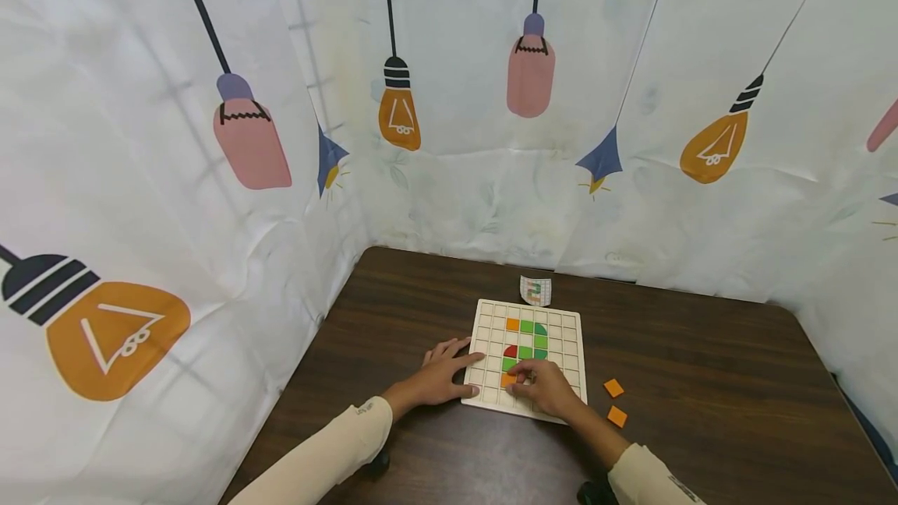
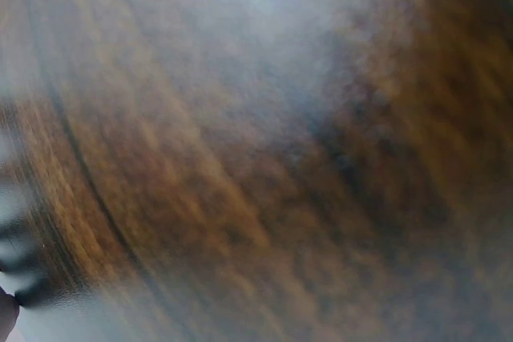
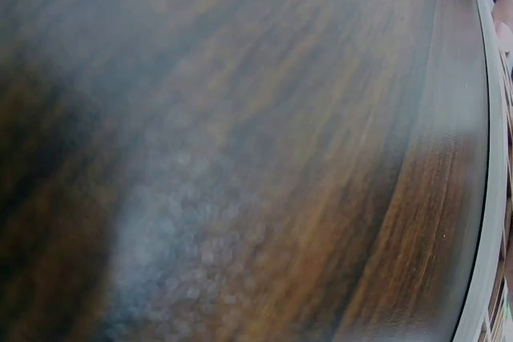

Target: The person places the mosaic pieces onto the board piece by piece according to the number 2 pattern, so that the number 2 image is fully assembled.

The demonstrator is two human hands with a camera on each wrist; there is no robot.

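A cream gridded board (image 1: 489, 396) lies on the dark wooden table. On its squares sit green, orange and red tiles, with a green tile (image 1: 526, 326) near the top and a red rounded tile (image 1: 510, 351) further down. My left hand (image 1: 440, 377) rests at the board's left edge, fingers spread and thumb on the rim. With thumb and index finger my right hand (image 1: 550, 390) pinches an orange square tile (image 1: 507, 380) on the lower part of the board. The right palm covers some of the squares. Both wrist views show mostly blurred tabletop.
Two loose orange tiles, one (image 1: 613, 388) behind the other (image 1: 617, 416), lie right of the board. A small printed pattern card (image 1: 536, 291) stands just past the board's far edge. White printed fabric (image 1: 449, 201) hangs behind and left of the table (image 1: 701, 380).
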